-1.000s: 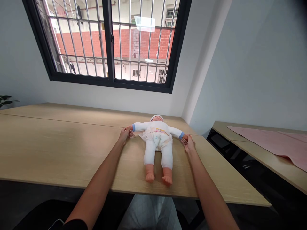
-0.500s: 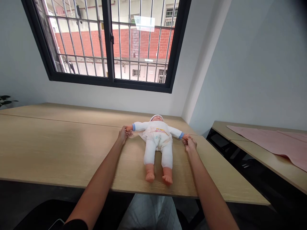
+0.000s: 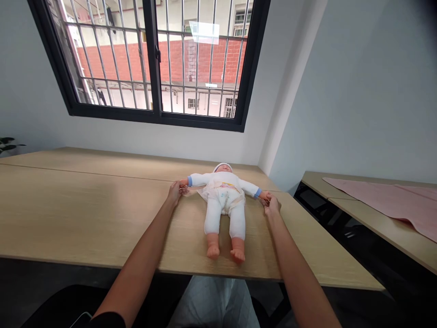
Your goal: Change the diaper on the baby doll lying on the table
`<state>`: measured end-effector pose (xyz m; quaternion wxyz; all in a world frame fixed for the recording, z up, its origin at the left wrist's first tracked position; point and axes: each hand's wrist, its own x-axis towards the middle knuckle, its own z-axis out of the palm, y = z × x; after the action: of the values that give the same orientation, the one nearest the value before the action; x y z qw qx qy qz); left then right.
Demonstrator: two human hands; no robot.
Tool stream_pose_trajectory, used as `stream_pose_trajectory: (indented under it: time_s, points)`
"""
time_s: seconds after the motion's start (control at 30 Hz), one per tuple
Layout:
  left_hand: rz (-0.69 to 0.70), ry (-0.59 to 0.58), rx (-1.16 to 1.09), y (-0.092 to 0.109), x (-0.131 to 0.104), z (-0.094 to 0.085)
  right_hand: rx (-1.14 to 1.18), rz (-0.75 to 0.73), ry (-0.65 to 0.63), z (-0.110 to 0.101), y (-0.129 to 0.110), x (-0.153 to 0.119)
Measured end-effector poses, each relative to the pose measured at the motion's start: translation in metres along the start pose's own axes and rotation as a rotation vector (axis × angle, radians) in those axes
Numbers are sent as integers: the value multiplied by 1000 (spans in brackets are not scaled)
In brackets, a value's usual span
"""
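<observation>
A baby doll (image 3: 223,193) lies on its back on the wooden table, feet toward me and both arms stretched out sideways. It wears a white outfit with blue cuffs, a white cap and a diaper (image 3: 226,199) about its hips. My left hand (image 3: 175,192) is closed on the doll's hand at the left. On the other side, my right hand (image 3: 272,205) grips the doll's other hand. The doll's bare feet (image 3: 238,251) rest close to the table's front edge.
The wooden table (image 3: 85,209) reaches back to the wall below a barred window (image 3: 157,59). To the right, past a dark gap, a second table (image 3: 355,207) bears a pink cloth (image 3: 385,196). Leaves of a plant (image 3: 8,145) show at the far left.
Hardly anything differs: both hands stay on the doll's hands and its arms remain spread. The whole view has shifted very slightly.
</observation>
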<state>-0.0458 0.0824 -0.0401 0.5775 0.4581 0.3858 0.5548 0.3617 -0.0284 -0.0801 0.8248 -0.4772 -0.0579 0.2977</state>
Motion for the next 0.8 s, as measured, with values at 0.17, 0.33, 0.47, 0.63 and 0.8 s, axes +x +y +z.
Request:
stream_pose_trajectory:
  time_s: [0.17,0.33,0.47,0.63,0.8]
  points:
    - [40,-1,34,1,-5,3,38,0,36,0,0,0]
    - [73,13,62,3,-8,5,59,-59,5,-1,-1,-1]
    - [109,35,88,1,-8,4,53,-71,-23,-2,-2,-1]
    - [127,48,121,-1,-7,4,29,-25,-71,3,-3,-3]
    - [95,40,129,0,-5,5,-37,70,-92,6,-4,-8]
